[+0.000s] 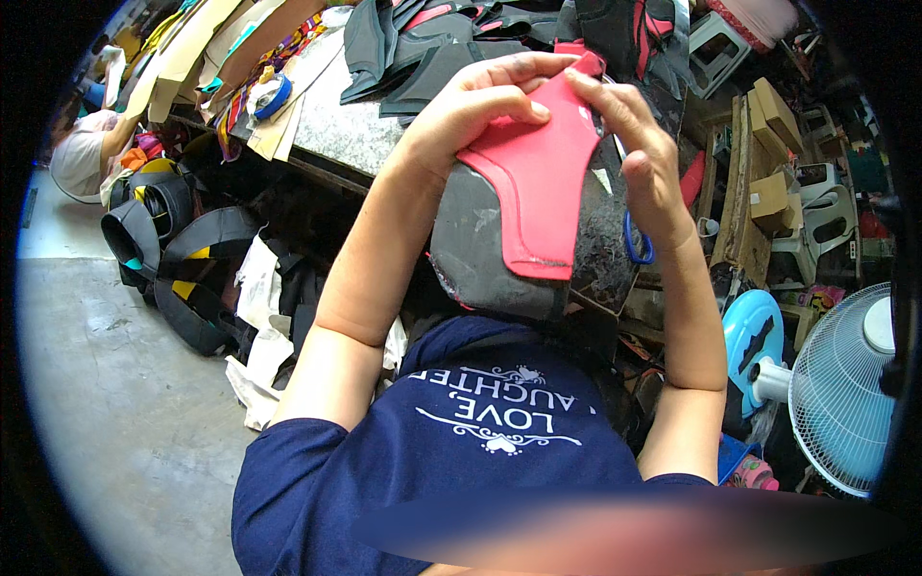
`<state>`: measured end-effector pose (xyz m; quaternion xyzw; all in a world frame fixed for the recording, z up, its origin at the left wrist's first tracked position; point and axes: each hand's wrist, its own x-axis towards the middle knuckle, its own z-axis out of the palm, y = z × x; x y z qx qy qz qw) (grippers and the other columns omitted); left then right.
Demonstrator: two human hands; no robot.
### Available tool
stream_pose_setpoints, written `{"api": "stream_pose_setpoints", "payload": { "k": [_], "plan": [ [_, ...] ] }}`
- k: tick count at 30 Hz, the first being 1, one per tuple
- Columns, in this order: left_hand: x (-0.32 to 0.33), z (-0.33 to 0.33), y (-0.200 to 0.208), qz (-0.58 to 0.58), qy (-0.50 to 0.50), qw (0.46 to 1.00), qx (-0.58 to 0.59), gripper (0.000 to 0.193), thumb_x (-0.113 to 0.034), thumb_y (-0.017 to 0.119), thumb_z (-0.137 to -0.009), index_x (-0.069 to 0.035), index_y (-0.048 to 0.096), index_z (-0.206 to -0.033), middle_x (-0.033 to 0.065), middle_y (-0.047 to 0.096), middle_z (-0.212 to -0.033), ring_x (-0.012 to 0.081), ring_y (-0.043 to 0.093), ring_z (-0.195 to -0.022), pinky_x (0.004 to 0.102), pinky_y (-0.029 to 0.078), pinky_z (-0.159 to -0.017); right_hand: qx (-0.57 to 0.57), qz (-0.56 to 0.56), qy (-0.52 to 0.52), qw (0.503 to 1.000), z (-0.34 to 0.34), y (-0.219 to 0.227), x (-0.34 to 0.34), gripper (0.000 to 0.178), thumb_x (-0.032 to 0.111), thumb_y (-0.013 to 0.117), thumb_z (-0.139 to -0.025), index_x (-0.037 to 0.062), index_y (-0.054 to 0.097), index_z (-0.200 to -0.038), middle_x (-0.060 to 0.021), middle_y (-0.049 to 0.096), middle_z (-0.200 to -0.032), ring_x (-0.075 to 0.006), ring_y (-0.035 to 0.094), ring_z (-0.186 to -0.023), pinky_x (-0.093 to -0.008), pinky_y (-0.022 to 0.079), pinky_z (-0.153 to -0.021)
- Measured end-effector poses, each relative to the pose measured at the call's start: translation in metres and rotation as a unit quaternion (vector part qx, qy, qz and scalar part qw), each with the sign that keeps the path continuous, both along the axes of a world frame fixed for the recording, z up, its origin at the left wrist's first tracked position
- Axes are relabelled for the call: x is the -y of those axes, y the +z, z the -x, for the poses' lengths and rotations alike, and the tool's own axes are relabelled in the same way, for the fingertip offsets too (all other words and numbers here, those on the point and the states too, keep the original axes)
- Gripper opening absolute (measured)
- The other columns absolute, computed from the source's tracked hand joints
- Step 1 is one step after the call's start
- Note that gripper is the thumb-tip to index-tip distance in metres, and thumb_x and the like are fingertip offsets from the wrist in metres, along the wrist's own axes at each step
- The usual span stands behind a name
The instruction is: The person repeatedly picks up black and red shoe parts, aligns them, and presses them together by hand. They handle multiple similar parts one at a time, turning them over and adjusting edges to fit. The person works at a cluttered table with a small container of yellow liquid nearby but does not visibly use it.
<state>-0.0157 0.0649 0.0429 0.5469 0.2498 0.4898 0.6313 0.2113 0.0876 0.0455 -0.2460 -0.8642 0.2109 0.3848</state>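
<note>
A pinkish-red fabric panel [552, 178], narrow at the top and curved along its sides, is held up in front of me. My left hand [490, 101] pinches its upper left edge between thumb and fingers. At its top right corner, my right hand [634, 130] grips it with closed fingers. The panel's lower end lies over a worn dark grey pad [471, 235]. Beside my right wrist shows a blue loop handle [636, 240], apparently of scissors; the rest is mostly hidden.
Dark grey cut pieces [432, 43], some with red, pile up on the worktable [360, 134]. A blue tape roll [274, 98] sits left among cardboard. Black-and-yellow items [192, 250] heap on the floor. To my right stand a fan [845, 384] and a wooden rack [740, 182].
</note>
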Motion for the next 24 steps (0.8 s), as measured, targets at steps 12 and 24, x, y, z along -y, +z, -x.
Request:
{"api": "stream_pose_setpoints", "payload": {
  "k": [12,24],
  "plan": [
    [-0.044,0.039,-0.047,0.141,0.163,0.947,0.237,0.032,-0.014,0.059,-0.094,0.002,0.054,-0.121,0.0172,0.067,-0.104,0.0258,0.069,-0.092,0.0372,0.057,-0.086,-0.189,0.400,0.154,0.883,-0.005,-0.025,0.025,0.108,0.087,0.023,-0.086,0.0068,0.014,-0.158,-0.0175,0.050,-0.144,-0.0254,0.050,-0.131,-0.0416,0.032,-0.112],
    [0.048,-0.026,-0.060,0.041,0.150,0.985,-0.072,0.070,-0.023,0.082,-0.079,0.000,0.051,-0.137,0.0157,0.060,-0.130,0.0230,0.055,-0.123,0.0382,0.041,-0.107,-0.289,0.310,0.054,0.904,0.024,-0.031,0.018,0.086,-0.006,0.064,-0.087,0.0114,0.018,-0.158,-0.0082,0.065,-0.106,-0.0117,0.063,-0.099,-0.0254,0.051,-0.090]
  ]
}}
